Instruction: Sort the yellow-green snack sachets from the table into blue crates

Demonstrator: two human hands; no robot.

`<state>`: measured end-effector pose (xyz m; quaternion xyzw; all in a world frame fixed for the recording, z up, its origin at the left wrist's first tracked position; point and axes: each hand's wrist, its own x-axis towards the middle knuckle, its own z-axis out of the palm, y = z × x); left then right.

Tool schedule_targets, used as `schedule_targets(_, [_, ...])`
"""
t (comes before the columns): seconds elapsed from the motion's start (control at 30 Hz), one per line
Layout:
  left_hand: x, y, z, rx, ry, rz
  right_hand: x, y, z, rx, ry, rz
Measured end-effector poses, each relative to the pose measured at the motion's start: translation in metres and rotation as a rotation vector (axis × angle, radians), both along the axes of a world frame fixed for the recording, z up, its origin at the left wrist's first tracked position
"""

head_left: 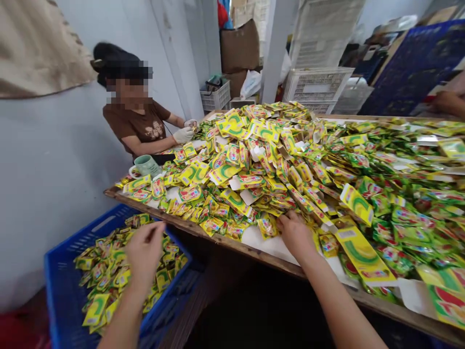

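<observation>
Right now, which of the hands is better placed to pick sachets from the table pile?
The right hand: it touches the sachets at the table edge; the left hand hangs over the blue crate.

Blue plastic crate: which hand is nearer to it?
Left. The left hand is over the blue plastic crate, above its yellow sachets; the right hand is apart, on the sachet pile on the wooden table.
</observation>
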<state>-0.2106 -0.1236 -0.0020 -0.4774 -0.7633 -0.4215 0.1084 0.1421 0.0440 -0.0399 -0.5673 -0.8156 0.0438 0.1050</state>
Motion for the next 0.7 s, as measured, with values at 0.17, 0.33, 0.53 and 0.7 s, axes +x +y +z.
schedule_targets(0.17, [0.134, 0.087, -0.021, -0.297, 0.117, -0.713, 0.034, -0.016, -0.009, -0.06, 0.006, 0.066])
schedule_targets(0.33, [0.188, 0.111, -0.033, -0.484, 0.277, -1.0, 0.062, -0.03, -0.009, -0.028, 0.126, 0.04])
schedule_targets(0.53, [0.163, 0.105, -0.035, -0.278, -0.055, -1.034, 0.054, -0.023, 0.013, -0.119, 0.527, -0.106])
schedule_targets(0.7, [0.144, 0.116, -0.036, -0.321, 0.152, -0.826, -0.02, 0.006, 0.015, -0.237, 0.451, -0.042])
